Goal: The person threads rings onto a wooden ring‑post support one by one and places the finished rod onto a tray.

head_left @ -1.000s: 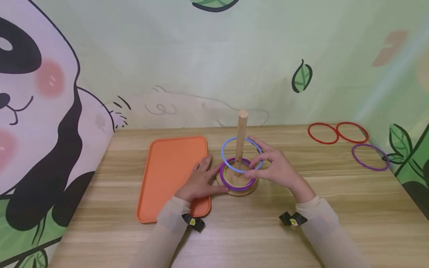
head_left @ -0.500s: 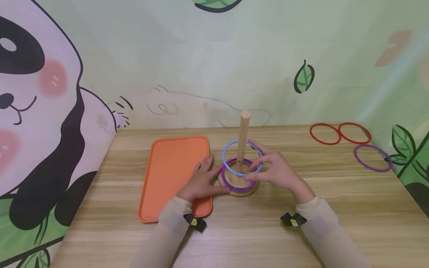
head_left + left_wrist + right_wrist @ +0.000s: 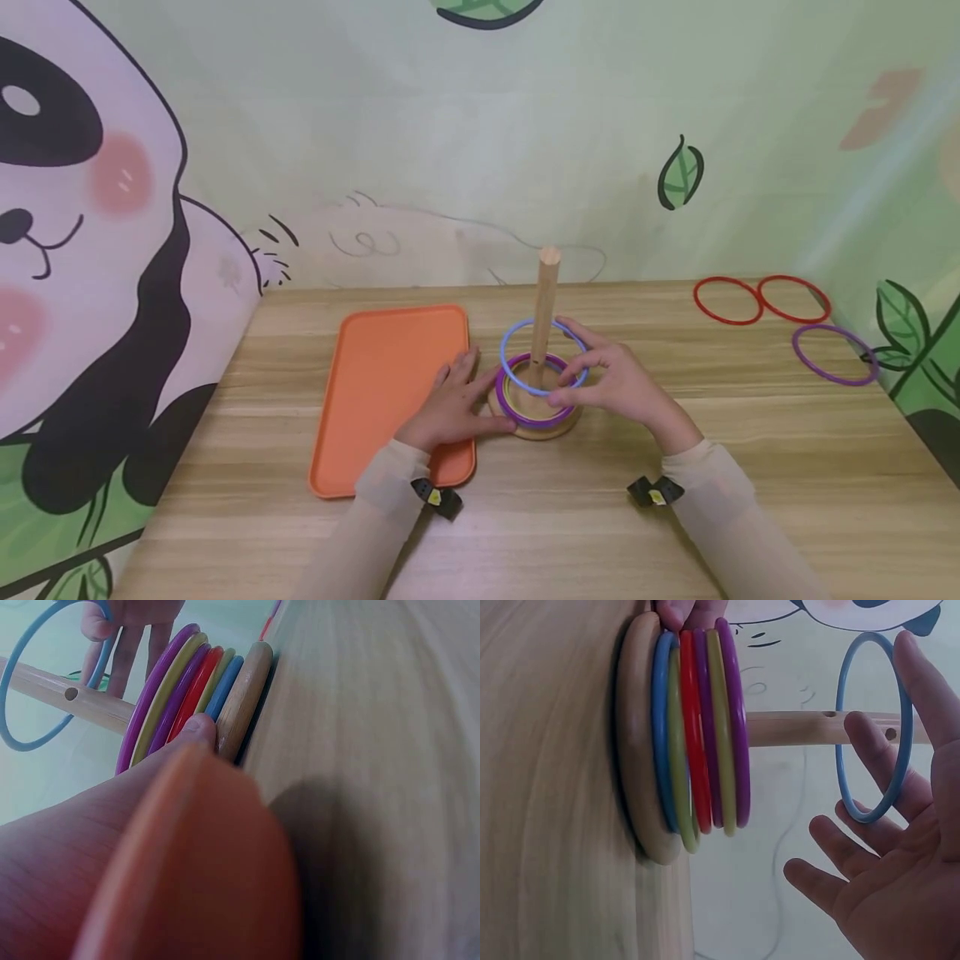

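Observation:
Pinched in my right hand [image 3: 626, 387], a light blue ring [image 3: 839, 712] encircles the upright wooden peg [image 3: 545, 292], well above the stack and apart from it. The stack on the round wooden base [image 3: 639, 712] runs upward through blue, yellow-green, red [image 3: 690, 705], purple, yellow-green and purple at the top [image 3: 739, 727]. My left hand [image 3: 450, 408] lies with fingers spread at the left side of the base. Its thumb touches the stack's lower part, and its palm is over the orange tray's edge.
An orange tray [image 3: 378, 383] lies on the wooden table left of the peg. Two red rings [image 3: 696, 298] [image 3: 828, 305] and a loose purple ring [image 3: 832, 382] lie at the back right. A panda mural [image 3: 97, 233] covers the wall.
The light blue ring and my right hand have come down slightly along the peg. My left hand stays at the base; the head view has shifted a little.

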Motion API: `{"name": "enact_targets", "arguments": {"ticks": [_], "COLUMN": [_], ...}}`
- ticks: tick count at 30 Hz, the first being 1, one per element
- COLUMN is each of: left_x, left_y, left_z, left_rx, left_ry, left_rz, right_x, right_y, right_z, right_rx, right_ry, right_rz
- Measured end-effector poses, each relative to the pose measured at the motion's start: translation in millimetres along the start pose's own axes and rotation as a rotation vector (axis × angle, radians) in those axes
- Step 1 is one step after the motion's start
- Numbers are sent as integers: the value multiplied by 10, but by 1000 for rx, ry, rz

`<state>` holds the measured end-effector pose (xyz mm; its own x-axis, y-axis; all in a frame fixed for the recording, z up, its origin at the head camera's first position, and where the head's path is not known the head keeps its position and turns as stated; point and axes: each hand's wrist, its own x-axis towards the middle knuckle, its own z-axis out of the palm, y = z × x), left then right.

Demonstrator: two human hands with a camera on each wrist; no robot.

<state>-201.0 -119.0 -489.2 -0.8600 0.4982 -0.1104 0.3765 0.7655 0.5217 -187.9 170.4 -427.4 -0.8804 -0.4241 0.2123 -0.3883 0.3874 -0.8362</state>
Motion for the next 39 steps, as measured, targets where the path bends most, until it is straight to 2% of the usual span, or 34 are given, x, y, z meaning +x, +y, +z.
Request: {"name": "enact_targets", "arguments": {"ticks": [14, 28, 39], "left_x": [-7, -1, -12], "left_y": [12, -6, 1], "left_z": [14, 20, 1], "left_rx": [0, -7, 7], "left_ry": [2, -4, 9], "left_rz": [-1, -12, 13], "right_x": [0, 17, 26], "right_y": [127, 214, 274], "right_z": [48, 79, 110], "right_rx": [2, 5, 16], "right_ry": [-24, -102, -144], "right_rz": [13, 9, 43]}}
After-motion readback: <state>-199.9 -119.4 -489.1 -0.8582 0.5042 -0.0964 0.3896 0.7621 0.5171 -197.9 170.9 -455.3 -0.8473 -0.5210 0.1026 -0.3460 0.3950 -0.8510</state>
